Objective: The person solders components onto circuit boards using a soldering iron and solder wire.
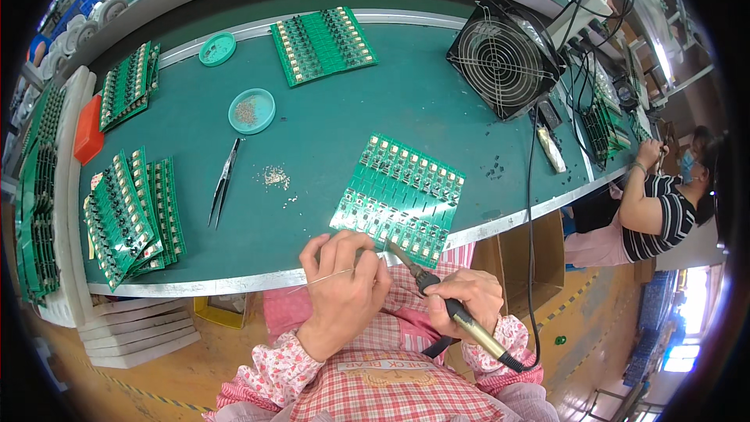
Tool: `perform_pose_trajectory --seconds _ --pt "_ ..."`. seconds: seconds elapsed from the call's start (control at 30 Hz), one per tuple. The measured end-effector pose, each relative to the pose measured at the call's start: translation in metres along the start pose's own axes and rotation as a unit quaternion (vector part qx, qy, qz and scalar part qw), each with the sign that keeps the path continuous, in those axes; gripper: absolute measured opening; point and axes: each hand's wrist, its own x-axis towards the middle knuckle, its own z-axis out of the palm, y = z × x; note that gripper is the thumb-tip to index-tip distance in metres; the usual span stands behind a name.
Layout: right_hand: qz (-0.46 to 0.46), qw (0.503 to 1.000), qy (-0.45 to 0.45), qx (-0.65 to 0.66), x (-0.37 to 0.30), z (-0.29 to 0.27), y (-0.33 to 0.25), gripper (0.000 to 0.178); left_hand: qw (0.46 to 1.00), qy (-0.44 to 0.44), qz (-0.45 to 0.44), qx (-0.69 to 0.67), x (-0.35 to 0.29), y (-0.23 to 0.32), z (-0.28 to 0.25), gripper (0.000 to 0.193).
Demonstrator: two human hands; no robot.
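Note:
A green circuit board panel (402,191) lies on the green bench near the front edge. My left hand (344,285) pinches a thin solder wire (316,281) just below the panel's near edge. My right hand (469,297) grips a soldering iron (437,293), whose tip points up and left toward the panel's near edge, close to my left fingers. The iron's cord runs off to the right.
Stacks of green boards (133,215) sit at the left, more (322,43) at the back. Tweezers (224,180), a round teal dish of small parts (251,111), loose parts (275,177) and a black fan (501,59) are on the bench. Another person (664,203) sits at the right.

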Motion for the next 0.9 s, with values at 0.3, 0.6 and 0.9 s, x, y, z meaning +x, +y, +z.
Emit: perform_pose_trajectory --seconds 0.3,0.6,0.9 --pt "-0.101 0.987 -0.034 -0.119 -0.0038 0.0058 -0.0013 0.018 1.000 -0.007 0.007 -0.004 0.0000 -0.0003 0.0005 0.016" --pt "-0.019 0.998 -0.008 -0.059 -0.0059 0.0066 -0.0046 0.021 1.000 -0.004 0.007 -0.002 -0.0026 -0.0016 0.0001 0.016" --pt "-0.031 0.999 0.008 -0.033 -0.0056 -0.0003 -0.0054 0.021 1.000 0.001 0.013 0.003 -0.0019 -0.0017 -0.0002 0.016"
